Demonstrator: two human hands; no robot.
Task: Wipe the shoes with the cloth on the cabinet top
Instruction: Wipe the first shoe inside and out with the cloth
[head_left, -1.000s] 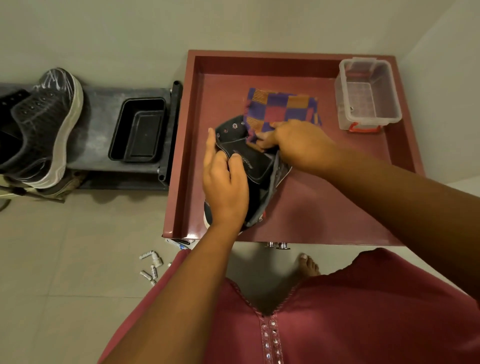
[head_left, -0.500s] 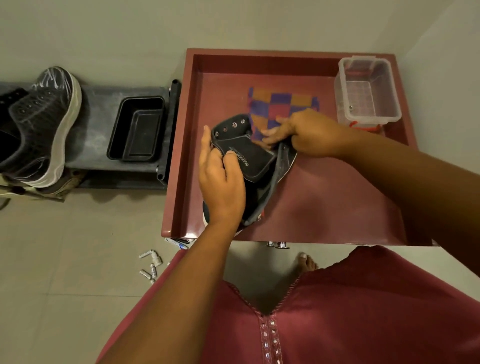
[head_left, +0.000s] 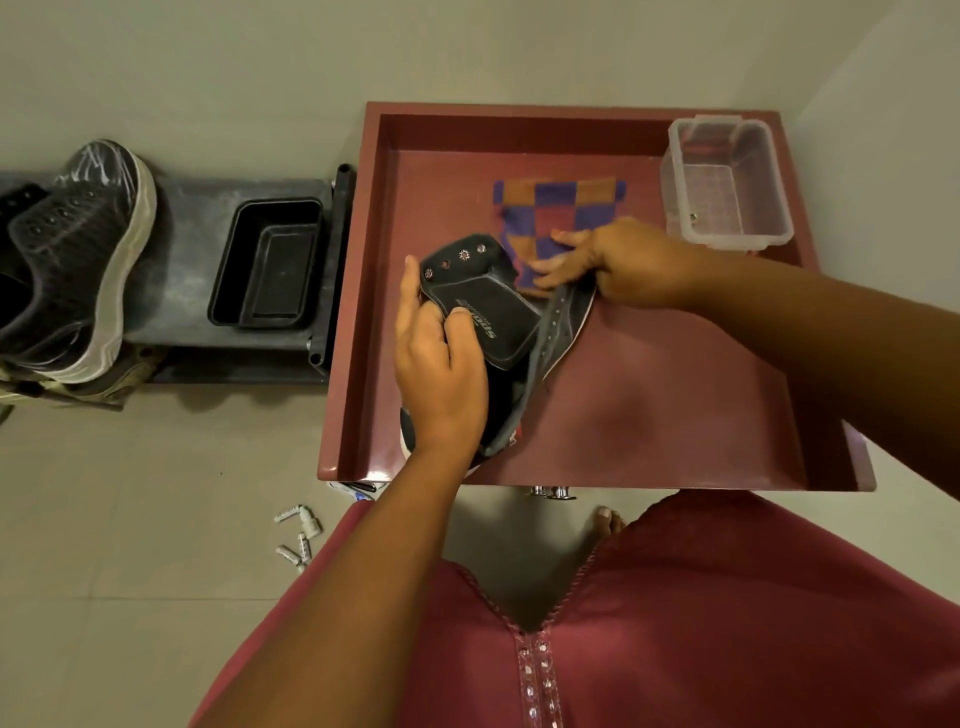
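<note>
- The maroon cabinet top, a shallow tray-like surface with a raised rim, fills the middle and right of the scene; everything in the task sits on it.
- A grey shoe rack stands to the cabinet's 9 o'clock, touching its side, down at floor level.
- On that rack, at its far 9 o'clock end, a dark sneaker with a white sole leans tilted, toe up.
- A black shoe lies near the cabinet's 7 o'clock corner, tongue folded open and the eyelet flap turned up.
- The left hand grips this shoe from above, fingers curled round the tongue, thumb along the 9 o'clock edge.
- The right hand comes in from 3 o'clock; its fingers lie fairly straight on the cloth and against the shoe's far flap. Whether they pinch the flap I cannot tell.
- The checked cloth, purple, orange and red, lies flat at the shoe's 1 o'clock, its near edge under those fingers.
- A clear plastic box sits in the cabinet's 2 o'clock corner, well apart from the shoe.
- A black tray rests on the rack, just beside the cabinet.
- A few small white plastic pieces lie on the floor tiles at 7 o'clock.
</note>
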